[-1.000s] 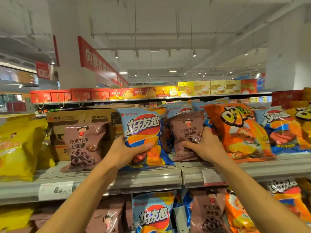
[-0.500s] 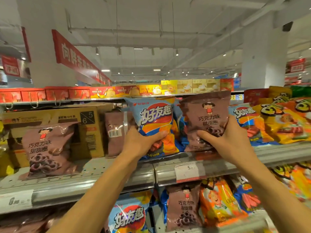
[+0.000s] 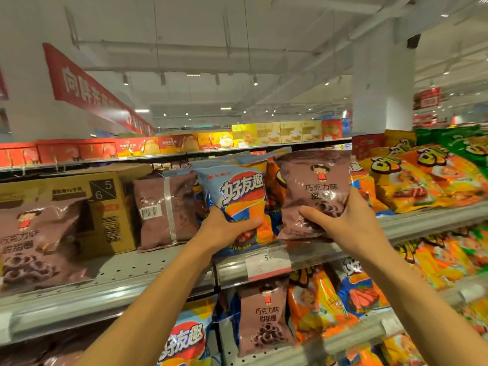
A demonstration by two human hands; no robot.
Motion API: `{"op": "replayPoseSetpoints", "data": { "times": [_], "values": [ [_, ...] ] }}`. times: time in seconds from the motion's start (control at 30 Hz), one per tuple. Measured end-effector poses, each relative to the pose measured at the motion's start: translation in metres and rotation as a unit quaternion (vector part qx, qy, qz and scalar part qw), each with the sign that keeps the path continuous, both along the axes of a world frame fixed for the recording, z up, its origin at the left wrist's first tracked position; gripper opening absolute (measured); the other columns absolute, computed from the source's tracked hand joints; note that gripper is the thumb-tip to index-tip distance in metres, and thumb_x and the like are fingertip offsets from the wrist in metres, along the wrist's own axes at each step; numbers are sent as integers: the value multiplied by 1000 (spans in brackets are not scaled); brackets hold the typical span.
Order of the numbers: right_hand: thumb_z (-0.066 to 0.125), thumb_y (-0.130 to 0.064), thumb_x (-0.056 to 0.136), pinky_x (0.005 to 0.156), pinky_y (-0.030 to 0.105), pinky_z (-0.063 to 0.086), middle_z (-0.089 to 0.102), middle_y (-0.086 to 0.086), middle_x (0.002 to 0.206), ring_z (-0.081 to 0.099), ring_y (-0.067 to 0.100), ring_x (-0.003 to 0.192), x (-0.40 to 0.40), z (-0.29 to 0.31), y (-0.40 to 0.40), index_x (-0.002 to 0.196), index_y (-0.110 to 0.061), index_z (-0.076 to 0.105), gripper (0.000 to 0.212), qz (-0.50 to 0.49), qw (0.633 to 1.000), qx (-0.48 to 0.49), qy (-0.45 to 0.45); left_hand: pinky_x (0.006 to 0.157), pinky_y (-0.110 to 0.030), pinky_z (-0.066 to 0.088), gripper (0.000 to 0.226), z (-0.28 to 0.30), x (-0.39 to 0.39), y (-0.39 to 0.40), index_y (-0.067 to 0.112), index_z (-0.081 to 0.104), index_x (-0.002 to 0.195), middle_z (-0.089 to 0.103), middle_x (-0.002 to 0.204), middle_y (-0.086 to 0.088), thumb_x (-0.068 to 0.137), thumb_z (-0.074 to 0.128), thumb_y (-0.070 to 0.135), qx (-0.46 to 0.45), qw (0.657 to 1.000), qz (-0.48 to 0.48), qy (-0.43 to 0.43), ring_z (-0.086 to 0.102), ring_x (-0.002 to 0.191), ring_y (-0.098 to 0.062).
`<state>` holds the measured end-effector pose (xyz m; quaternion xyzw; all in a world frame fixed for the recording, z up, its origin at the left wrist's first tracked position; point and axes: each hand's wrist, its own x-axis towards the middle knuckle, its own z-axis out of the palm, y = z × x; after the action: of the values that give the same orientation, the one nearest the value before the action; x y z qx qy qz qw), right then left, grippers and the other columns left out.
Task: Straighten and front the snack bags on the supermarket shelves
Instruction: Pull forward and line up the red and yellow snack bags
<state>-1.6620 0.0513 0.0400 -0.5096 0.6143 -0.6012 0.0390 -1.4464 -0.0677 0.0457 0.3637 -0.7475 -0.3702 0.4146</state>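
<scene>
We are gripping, at the shelf [image 3: 163,270] front, a blue bag [image 3: 237,196] in the left hand [image 3: 224,229] and a brown bag [image 3: 314,186] in the right hand [image 3: 340,220]; both are looking light, puffy and crushable, so we are holding low corners.

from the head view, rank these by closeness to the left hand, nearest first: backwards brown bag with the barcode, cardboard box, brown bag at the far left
Measured from the left hand, which grips the blue bag:
1. Backwards brown bag, standing just to its left.
2. Cardboard box, farther left, behind that bag.
3. Far-left brown bag, leaning at the shelf's left end.
</scene>
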Motion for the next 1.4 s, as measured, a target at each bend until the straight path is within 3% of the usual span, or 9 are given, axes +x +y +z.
{"op": "replayPoseSetpoints", "data": {
  "times": [0.13,0.27,0.37,0.47,0.57,0.9,1.17,1.3,1.4],
  "values": [
    [85,-50,72,80,29,45,56,-18,100,56,14,96,24,6,0,118,-26,45,66,12,1000,-21,17,90,-30,54,51,-3,27,8,28,66,109,73,100,13,67,85,50,-15,998,36,-57,68,94,-5],
    [83,-53,71,84,27,47,61,-16,114,59,12,103,69,9,-4,128,-28,44,73,75,996,-36,28,73,-11,48,59,-7,77,25,30,63,110,66,102,19,63,84,58,-105,978,114,-141,64,92,0],
    [82,-57,70,89,35,51,63,-6,121,61,19,110,108,10,-16,131,-22,44,79,98,994,-21,45,60,-13,43,36,-14,124,44,38,63,85,60,81,25,67,78,64,-217,925,200,-237,59,76,1],
    [81,-59,72,91,37,49,60,-1,129,58,22,114,149,6,-32,137,-17,41,88,109,992,-9,65,70,-33,51,50,-24,165,60,29,66,100,63,96,9,74,65,72,-274,842,308,-348,59,91,-15],
    [81,-59,73,93,42,51,60,2,130,59,24,114,188,2,-51,140,-16,37,91,134,988,8,73,70,-33,46,48,-27,188,71,26,70,102,63,99,8,82,60,68,-277,802,372,-377,58,96,-17],
    [75,-71,69,91,51,54,59,8,133,59,34,118,240,-5,-93,128,-19,35,89,123,979,104,125,64,-28,33,32,-24,195,80,22,71,100,61,98,4,93,56,49,-287,792,370,-392,55,95,-18],
    [56,-93,64,82,42,51,60,8,129,61,32,115,236,-13,-85,132,-15,38,105,87,964,165,191,66,-29,44,49,-34,196,71,21,71,90,63,87,3,92,48,64,-322,776,385,-382,56,88,-17],
    [55,-93,64,86,42,55,62,2,128,62,27,115,226,-19,-71,135,-20,42,102,85,970,130,187,64,-31,46,66,-40,191,72,20,67,75,60,76,1,93,30,71,-345,776,400,-346,55,79,-19],
    [60,-80,77,94,42,53,61,-3,133,59,20,121,211,-26,-59,144,-25,41,89,104,976,73,177,63,-32,46,54,-42,178,77,21,68,79,57,77,3,96,37,62,-356,800,388,-287,55,78,-19]
  ]
}}
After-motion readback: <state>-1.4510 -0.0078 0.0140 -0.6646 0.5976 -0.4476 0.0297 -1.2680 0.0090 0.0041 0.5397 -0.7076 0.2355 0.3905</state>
